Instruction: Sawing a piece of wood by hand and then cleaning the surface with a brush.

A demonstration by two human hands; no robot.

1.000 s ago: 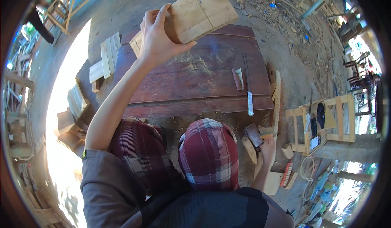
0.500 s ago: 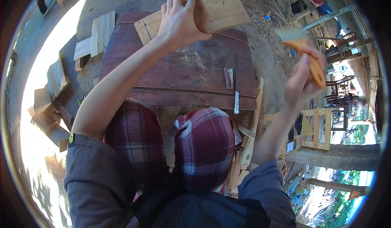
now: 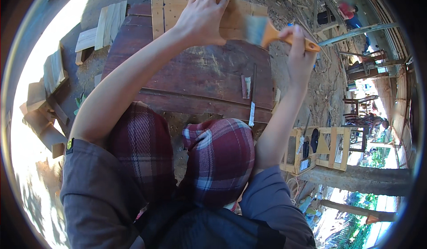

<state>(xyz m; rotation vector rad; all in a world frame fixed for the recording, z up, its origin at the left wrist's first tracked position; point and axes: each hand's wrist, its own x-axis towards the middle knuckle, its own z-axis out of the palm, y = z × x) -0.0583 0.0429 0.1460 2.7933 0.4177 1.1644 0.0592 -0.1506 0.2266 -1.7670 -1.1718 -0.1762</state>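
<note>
My left hand (image 3: 202,20) grips a pale wooden board (image 3: 166,11) at the far edge of a dark reddish wooden worktop (image 3: 191,73). Its fingers reach over the board's far edge, with the thumb on the near side. In my right hand (image 3: 299,55) is a paintbrush (image 3: 269,34) with an orange-brown handle. The motion-blurred bristles point left and overlap the board's right part; whether they touch it I cannot tell. Dark lines cross the board near its left end.
On the worktop lie a thin dark rod (image 3: 254,86) with a white end and a small flat piece (image 3: 246,87). Wood blocks (image 3: 42,115) and planks (image 3: 111,24) stand at left. A wooden frame (image 3: 333,149) is at right, with people farther back.
My right hand has swung the brush left and away from me, to the board. The board has turned from a slant to nearly level across the far edge.
</note>
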